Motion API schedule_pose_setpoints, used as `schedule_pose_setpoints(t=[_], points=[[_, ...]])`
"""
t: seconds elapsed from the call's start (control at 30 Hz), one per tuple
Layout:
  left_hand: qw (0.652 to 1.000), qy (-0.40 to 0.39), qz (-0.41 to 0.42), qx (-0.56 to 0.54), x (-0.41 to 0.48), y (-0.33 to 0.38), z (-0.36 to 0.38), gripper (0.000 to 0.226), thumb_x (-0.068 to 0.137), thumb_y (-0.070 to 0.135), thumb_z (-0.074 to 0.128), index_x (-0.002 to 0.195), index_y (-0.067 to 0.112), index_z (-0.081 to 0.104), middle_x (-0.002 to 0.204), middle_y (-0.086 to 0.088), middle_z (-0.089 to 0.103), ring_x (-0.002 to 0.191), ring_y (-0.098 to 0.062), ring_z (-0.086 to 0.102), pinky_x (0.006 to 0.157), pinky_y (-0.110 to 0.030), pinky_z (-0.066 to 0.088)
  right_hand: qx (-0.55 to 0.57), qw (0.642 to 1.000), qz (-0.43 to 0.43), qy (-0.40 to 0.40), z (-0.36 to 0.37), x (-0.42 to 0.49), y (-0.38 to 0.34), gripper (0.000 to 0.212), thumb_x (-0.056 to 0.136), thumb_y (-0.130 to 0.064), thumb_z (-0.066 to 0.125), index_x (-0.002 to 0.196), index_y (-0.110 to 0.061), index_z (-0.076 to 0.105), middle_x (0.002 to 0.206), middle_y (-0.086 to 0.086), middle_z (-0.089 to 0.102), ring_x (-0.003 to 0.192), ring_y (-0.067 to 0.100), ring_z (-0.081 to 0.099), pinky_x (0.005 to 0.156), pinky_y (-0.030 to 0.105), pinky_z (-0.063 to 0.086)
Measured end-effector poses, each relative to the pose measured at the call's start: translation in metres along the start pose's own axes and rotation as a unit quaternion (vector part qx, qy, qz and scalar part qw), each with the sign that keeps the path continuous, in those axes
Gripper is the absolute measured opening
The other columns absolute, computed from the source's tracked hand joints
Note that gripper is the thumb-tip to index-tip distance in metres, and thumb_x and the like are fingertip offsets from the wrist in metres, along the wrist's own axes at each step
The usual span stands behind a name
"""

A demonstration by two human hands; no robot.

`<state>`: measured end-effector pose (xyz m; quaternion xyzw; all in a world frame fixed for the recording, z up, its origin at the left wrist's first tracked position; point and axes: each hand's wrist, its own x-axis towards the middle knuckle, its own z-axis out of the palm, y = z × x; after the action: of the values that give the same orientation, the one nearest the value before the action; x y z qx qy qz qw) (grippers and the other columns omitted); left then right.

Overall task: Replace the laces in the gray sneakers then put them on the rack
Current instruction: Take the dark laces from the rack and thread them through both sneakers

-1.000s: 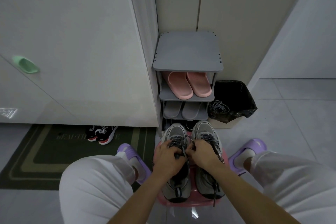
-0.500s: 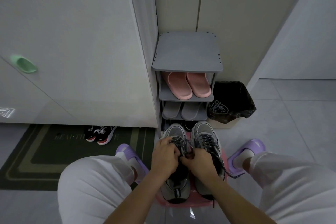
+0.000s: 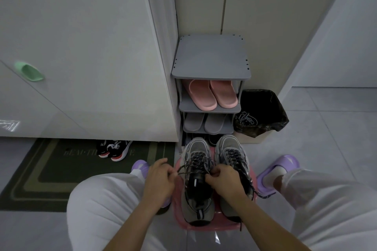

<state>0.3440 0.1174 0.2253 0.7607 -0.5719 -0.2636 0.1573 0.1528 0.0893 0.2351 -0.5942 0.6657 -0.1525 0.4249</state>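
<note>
The two gray sneakers sit side by side on a low pink stool [image 3: 214,225] between your knees, toes pointing away from you toward the rack. Your hands work on the left sneaker [image 3: 196,195]: your left hand [image 3: 159,180] pinches one end of its dark speckled lace [image 3: 183,168] and draws it out to the left, while your right hand [image 3: 223,179] is curled on the other end just beside the tongue. The right sneaker [image 3: 231,157] is laced up the front, and a loose end of its lace [image 3: 263,194] trails over the stool's right edge.

Straight ahead stands the gray rack [image 3: 210,57], tucked against the wall – its top shelf bare, pink slippers [image 3: 212,94] on the shelf below, gray slippers [image 3: 206,123] under those. Just right of it a bin lined with a black bag [image 3: 265,108] has a tangle of laces [image 3: 245,120] draped on its near rim.

The floor [image 3: 326,128] is pale gray tile. To your left lies a dark green doormat [image 3: 61,169] with a pair of black-and-red shoes [image 3: 114,149] at its far edge, half under a white cabinet door that carries a green handle [image 3: 30,71]. You wear white trousers and purple slippers [image 3: 279,167].
</note>
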Motion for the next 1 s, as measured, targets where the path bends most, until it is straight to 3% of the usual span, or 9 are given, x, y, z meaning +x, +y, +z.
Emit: schedule_pose_setpoints(t=[0.1, 0.2, 0.27, 0.43, 0.6, 0.67, 0.77, 0.87, 1.0], points=[[0.999, 0.008, -0.028, 0.035, -0.002, -0.019, -0.012, 0.02, 0.087, 0.01, 0.059, 0.069, 0.019, 0.063, 0.114, -0.003, 0.061, 0.123, -0.018, 0.047, 0.096, -0.028, 0.034, -0.001, 1.0, -0.004, 0.003, 0.0, 0.0, 0.001, 0.02, 0.082, -0.021, 0.066, 0.094, -0.005, 0.067, 0.084, 0.009, 0.071, 0.077, 0.02, 0.067, 0.07, 0.026, 0.054], [0.998, -0.034, -0.05, 0.024, -0.006, -0.034, -0.021, 0.034, 0.087, 0.007, 0.06, 0.057, 0.022, 0.051, 0.081, -0.003, 0.059, 0.089, -0.02, 0.058, 0.071, -0.021, 0.034, 0.006, 1.0, -0.003, 0.002, 0.0, 0.0, 0.001, 0.02, 0.082, -0.021, 0.066, 0.097, -0.008, 0.066, 0.081, 0.005, 0.068, 0.074, 0.016, 0.066, 0.067, 0.022, 0.053], [0.994, -0.086, -0.064, 0.034, -0.01, -0.035, -0.023, 0.036, 0.088, 0.011, 0.059, 0.058, 0.028, 0.049, 0.079, -0.001, 0.06, 0.079, -0.014, 0.056, 0.067, -0.017, 0.035, 0.005, 1.0, -0.004, 0.002, 0.0, 0.001, 0.002, 0.02, 0.082, -0.021, 0.066, 0.097, -0.008, 0.066, 0.079, 0.004, 0.067, 0.074, 0.016, 0.065, 0.068, 0.023, 0.053], [0.982, -0.147, -0.034, 0.113, -0.016, -0.032, -0.016, 0.037, 0.09, 0.02, 0.055, 0.058, 0.034, 0.041, 0.086, 0.005, 0.053, 0.082, -0.009, 0.048, 0.073, -0.018, 0.036, 0.001, 1.0, -0.01, 0.007, 0.001, 0.001, 0.005, 0.023, 0.083, -0.02, 0.066, 0.101, -0.006, 0.066, 0.078, 0.002, 0.065, 0.074, 0.014, 0.063, 0.069, 0.02, 0.049], [0.968, -0.211, -0.066, 0.119, -0.007, -0.018, -0.004, 0.028, 0.089, 0.025, 0.052, 0.063, 0.033, 0.047, 0.089, 0.007, 0.058, 0.086, -0.012, 0.056, 0.08, -0.023, 0.047, -0.02, 0.999, -0.018, -0.018, -0.002, 0.005, 0.003, 0.019, 0.082, -0.026, 0.068, 0.093, -0.011, 0.065, 0.081, 0.003, 0.066, 0.077, 0.016, 0.065, 0.076, 0.027, 0.053], [0.976, -0.191, -0.063, 0.085, -0.002, -0.011, -0.001, 0.021, 0.089, 0.023, 0.052, 0.069, 0.03, 0.053, 0.089, 0.006, 0.059, 0.085, -0.013, 0.058, 0.08, -0.026, 0.049, -0.038, 0.998, -0.021, -0.042, -0.007, 0.008, 0.0, 0.022, 0.081, -0.032, 0.07, 0.087, -0.012, 0.062, 0.082, 0.004, 0.066, 0.078, 0.017, 0.065, 0.075, 0.027, 0.053], [0.994, -0.091, -0.043, 0.041, 0.01, 0.002, 0.002, 0.009, 0.09, 0.019, 0.052, 0.092, 0.017, 0.061, 0.099, 0.0, 0.064, 0.091, -0.018, 0.061, 0.082, -0.03, 0.05, -0.044, 0.998, -0.035, -0.021, -0.013, 0.016, -0.009, 0.03, 0.082, -0.039, 0.068, 0.089, -0.009, 0.065, 0.08, 0.001, 0.064, 0.077, 0.015, 0.062, 0.069, 0.024, 0.048], [0.997, -0.066, 0.0, 0.033, 0.023, 0.012, 0.003, 0.025, 0.089, 0.022, 0.056, 0.113, 0.017, 0.059, 0.113, -0.004, 0.058, 0.104, -0.024, 0.058, 0.089, -0.031, 0.045, -0.084, 0.993, -0.079, 0.0, -0.015, 0.022, -0.023, 0.019, 0.088, -0.032, 0.061, 0.087, -0.013, 0.066, 0.083, 0.0, 0.064, 0.077, 0.01, 0.056, 0.07, 0.021, 0.042], [0.99, -0.123, 0.048, 0.057, 0.036, 0.019, 0.005, 0.016, 0.088, 0.022, 0.056, 0.086, 0.009, 0.066, 0.091, -0.011, 0.063, 0.085, -0.023, 0.059, 0.07, -0.029, 0.042, -0.155, 0.976, -0.141, -0.052, -0.004, 0.027, -0.04, 0.022, 0.089, -0.026, 0.058, 0.105, -0.013, 0.067, 0.106, 0.008, 0.065, 0.097, 0.019, 0.06, 0.085, 0.029, 0.048]])
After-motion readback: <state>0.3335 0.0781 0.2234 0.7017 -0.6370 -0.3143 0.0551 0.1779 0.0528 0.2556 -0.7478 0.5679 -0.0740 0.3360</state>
